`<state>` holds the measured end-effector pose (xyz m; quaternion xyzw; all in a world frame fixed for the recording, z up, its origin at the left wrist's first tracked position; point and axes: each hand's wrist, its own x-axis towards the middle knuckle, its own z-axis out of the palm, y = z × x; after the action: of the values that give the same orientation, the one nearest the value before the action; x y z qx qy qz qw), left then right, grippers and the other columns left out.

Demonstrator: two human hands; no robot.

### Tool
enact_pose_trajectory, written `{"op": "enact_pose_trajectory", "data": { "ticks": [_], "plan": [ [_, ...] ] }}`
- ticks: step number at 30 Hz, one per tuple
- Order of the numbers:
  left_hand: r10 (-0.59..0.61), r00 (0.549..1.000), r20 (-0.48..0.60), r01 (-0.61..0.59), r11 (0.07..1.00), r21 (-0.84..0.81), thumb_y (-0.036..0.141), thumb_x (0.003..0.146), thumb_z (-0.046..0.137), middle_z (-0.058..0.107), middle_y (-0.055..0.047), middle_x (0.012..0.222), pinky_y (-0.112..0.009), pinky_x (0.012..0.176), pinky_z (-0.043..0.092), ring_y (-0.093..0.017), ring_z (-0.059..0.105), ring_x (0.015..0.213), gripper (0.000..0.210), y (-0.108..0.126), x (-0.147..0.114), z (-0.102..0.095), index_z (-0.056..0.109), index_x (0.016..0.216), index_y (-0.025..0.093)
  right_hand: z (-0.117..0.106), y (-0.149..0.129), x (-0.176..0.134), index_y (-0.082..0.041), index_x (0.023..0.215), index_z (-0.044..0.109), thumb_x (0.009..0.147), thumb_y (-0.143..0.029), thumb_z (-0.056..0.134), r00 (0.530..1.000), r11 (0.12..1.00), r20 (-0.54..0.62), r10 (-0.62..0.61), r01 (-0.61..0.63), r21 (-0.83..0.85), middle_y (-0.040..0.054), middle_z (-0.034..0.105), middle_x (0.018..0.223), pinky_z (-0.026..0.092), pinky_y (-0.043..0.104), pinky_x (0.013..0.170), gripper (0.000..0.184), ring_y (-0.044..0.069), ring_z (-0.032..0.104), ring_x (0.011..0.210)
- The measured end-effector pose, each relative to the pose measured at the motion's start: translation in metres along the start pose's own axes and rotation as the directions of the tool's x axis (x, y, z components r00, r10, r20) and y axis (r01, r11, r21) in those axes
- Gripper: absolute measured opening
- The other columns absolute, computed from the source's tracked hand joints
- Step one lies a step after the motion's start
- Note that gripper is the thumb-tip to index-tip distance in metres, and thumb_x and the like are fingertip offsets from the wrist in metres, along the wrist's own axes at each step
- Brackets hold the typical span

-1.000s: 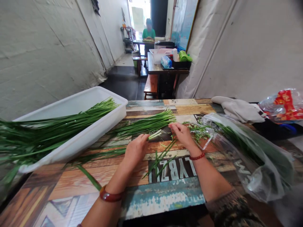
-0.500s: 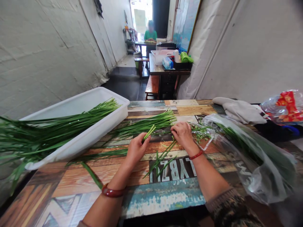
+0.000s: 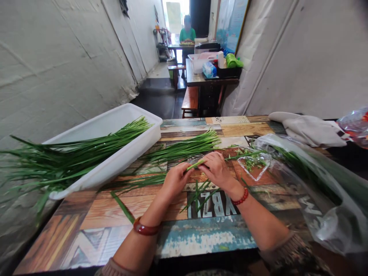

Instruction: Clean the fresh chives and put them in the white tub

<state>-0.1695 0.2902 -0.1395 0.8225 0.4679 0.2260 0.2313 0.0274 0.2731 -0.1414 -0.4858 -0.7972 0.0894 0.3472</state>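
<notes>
My left hand [image 3: 176,177] is closed around a few garlic chives [image 3: 196,165], their pale stem ends pointing right and their green leaves trailing left over the table. My right hand [image 3: 215,168] pinches at those stem ends, close beside the left. Behind my hands lies a loose bunch of chives [image 3: 186,146] on the patterned wooden tabletop [image 3: 212,237]. Below them are several scattered cut leaves [image 3: 198,197]. To the left, a white plastic tub [image 3: 115,168] holds a large heap of chives [image 3: 109,143], with leaf tips hanging over its far end.
On the right, a clear plastic bag [image 3: 319,184] has more chives in it. Green trimmings [image 3: 254,161] lie near its mouth. Behind it is a grey cloth [image 3: 310,128]. Further back stand another table [image 3: 198,78], a bench [image 3: 190,99] and a seated person in green [image 3: 187,35].
My right hand has moved left and come together with my left hand at the chives' stem ends. The view has shifted slightly left and down.
</notes>
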Motion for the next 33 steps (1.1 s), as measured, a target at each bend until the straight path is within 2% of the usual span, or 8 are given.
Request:
{"op": "enact_pose_trajectory", "data": {
  "ticks": [3,7,13,16,21,25,28,33],
  "plan": [
    [-0.083,0.996,-0.042,0.081,0.995,-0.058,0.037,0.092,0.045,0.056,0.001,0.069,-0.024,0.065,0.036,-0.013,0.050,0.068,0.028,-0.003,0.002,0.001,0.059,0.076,0.018,-0.002,0.019,0.001,-0.023,0.084,0.066,0.091,-0.026,0.053,0.982,0.973,-0.104,0.158,-0.137,0.186,0.0036,0.069,0.087,0.042,0.035,0.084,0.015,0.020,0.059,0.087],
    [-0.104,0.992,-0.067,0.095,0.987,-0.126,0.036,0.090,0.045,0.051,0.004,0.065,-0.022,0.061,0.032,-0.011,0.046,0.064,0.028,-0.004,0.003,-0.002,0.054,0.071,0.018,-0.008,0.039,0.002,-0.021,0.088,0.067,0.089,-0.033,0.055,0.877,0.857,-0.220,0.427,-0.315,0.408,0.0036,0.069,0.086,0.046,0.032,0.075,0.017,0.019,0.061,0.080],
    [-0.096,0.994,-0.057,0.091,0.991,-0.098,0.036,0.090,0.046,0.051,0.004,0.066,-0.022,0.061,0.031,-0.011,0.045,0.063,0.027,-0.002,0.001,-0.003,0.052,0.070,0.018,-0.006,0.024,0.003,-0.024,0.088,0.071,0.090,-0.033,0.056,0.966,0.918,-0.114,0.233,-0.180,0.353,0.0041,0.072,0.092,0.044,0.035,0.086,0.017,0.020,0.062,0.090],
    [-0.077,0.995,-0.058,0.072,0.994,-0.086,0.035,0.090,0.047,0.052,0.004,0.066,-0.023,0.062,0.031,-0.011,0.046,0.063,0.026,-0.001,0.001,-0.001,0.052,0.071,0.018,0.004,0.014,0.003,-0.023,0.080,0.071,0.087,-0.030,0.059,0.972,0.916,-0.068,0.227,-0.189,0.354,0.0032,0.072,0.085,0.043,0.035,0.084,0.015,0.019,0.061,0.085],
    [-0.059,0.997,-0.041,0.055,0.995,-0.089,0.037,0.090,0.046,0.052,0.004,0.066,-0.023,0.062,0.032,-0.012,0.047,0.063,0.025,-0.001,0.002,0.003,0.051,0.073,0.019,0.024,0.009,0.004,-0.019,0.078,0.069,0.083,-0.038,0.060,0.874,0.690,-0.033,0.485,-0.359,0.628,0.0015,0.067,0.075,0.043,0.028,0.065,0.021,0.016,0.057,0.069],
    [-0.066,0.997,-0.038,0.062,0.992,-0.105,0.037,0.091,0.044,0.050,0.003,0.067,-0.023,0.063,0.033,-0.012,0.047,0.064,0.026,-0.002,0.001,0.004,0.050,0.073,0.020,0.026,0.020,0.004,-0.019,0.080,0.067,0.084,-0.043,0.057,0.796,0.573,-0.077,0.600,-0.361,0.736,0.0005,0.066,0.075,0.044,0.026,0.067,0.027,0.015,0.057,0.071],
    [-0.090,0.993,-0.074,0.080,0.989,-0.124,0.038,0.092,0.042,0.052,0.003,0.069,-0.022,0.064,0.034,-0.012,0.048,0.066,0.026,-0.003,0.001,0.003,0.052,0.077,0.020,0.015,0.043,0.002,-0.018,0.080,0.066,0.088,-0.046,0.052,0.762,0.656,-0.194,0.617,-0.363,0.661,0.0022,0.066,0.077,0.045,0.028,0.070,0.032,0.016,0.058,0.073],
    [-0.129,0.985,-0.112,0.109,0.979,-0.173,0.041,0.089,0.049,0.058,0.003,0.074,-0.022,0.065,0.035,-0.012,0.050,0.068,0.024,-0.005,0.001,0.003,0.059,0.089,0.019,-0.002,0.071,-0.004,-0.020,0.096,0.070,0.092,-0.031,0.049,0.887,0.932,-0.287,0.362,-0.352,0.087,0.0079,0.070,0.097,0.042,0.037,0.088,0.024,0.023,0.059,0.094]
  ]
}}
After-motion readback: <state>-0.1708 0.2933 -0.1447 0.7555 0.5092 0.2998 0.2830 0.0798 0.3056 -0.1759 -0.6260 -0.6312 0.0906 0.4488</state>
